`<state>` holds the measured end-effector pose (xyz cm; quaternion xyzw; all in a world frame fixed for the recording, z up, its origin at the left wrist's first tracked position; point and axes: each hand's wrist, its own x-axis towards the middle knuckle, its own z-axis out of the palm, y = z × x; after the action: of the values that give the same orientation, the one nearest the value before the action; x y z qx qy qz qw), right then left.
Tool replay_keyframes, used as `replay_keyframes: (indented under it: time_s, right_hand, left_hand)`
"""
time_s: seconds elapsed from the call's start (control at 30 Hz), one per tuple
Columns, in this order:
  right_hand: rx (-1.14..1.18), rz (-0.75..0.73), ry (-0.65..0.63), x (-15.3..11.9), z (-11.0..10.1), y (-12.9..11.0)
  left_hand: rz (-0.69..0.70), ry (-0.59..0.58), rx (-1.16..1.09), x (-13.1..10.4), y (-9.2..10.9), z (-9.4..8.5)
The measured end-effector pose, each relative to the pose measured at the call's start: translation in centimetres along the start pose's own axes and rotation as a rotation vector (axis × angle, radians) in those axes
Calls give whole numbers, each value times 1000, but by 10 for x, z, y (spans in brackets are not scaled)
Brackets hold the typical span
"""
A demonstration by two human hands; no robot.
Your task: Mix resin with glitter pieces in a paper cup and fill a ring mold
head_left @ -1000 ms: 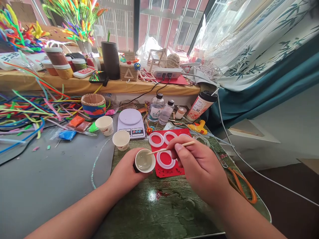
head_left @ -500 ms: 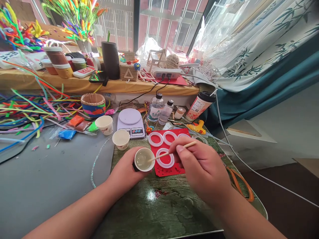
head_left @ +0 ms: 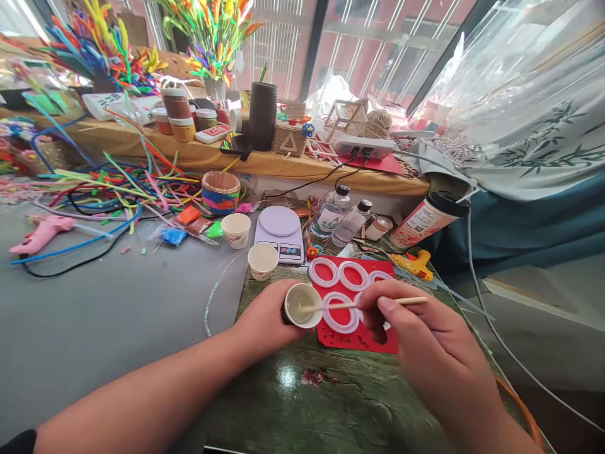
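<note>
My left hand [head_left: 271, 315] is wrapped round a paper cup [head_left: 305, 323], tilted so its mouth faces me, with clear liquid inside. Between thumb and fingers my right hand [head_left: 416, 334] pinches a thin wooden stick [head_left: 341, 306], whose far end dips into that liquid. Beneath and beyond the stick lies a red sheet [head_left: 347, 340] bearing several translucent ring-shaped molds [head_left: 341, 325]; my right hand covers part of them. Two more paper cups, one nearer [head_left: 263, 263] and one farther [head_left: 236, 232], stand beyond my left hand, beside a lilac kitchen scale [head_left: 280, 236].
Two clear bottles [head_left: 333, 211] stand behind the molds, near a lidded drink cup [head_left: 428, 221] and a yellow glue gun [head_left: 416, 265]. Pipe cleaners [head_left: 118, 183] and a pink glue gun [head_left: 45, 234] lie at left. A power strip [head_left: 363, 148] rests on the shelf.
The view has swung left, so the scene sits farther right and the pink glue gun shows. Both hands keep their hold; the stick lies flatter in the cup.
</note>
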<state>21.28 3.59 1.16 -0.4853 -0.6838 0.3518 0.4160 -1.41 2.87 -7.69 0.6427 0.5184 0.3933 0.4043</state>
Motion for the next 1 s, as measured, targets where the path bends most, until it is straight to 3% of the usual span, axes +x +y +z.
replay_keyframes:
  time_s: [0.13,0.43,0.73,1.0]
  right_hand:
    - [-26,-3,88,-3,6,-1]
    - [46,-8,23,0,4,-2]
    - [13,-79,-48,6,1,-3]
    - [31,-60,0,4,1,-4]
  left_hand:
    - [-2,3,16,-1,-6,1]
    - [5,8,-7,0,7,-2]
    - [3,2,9,0,-1,-1]
    - [8,1,-1,1,6,-2]
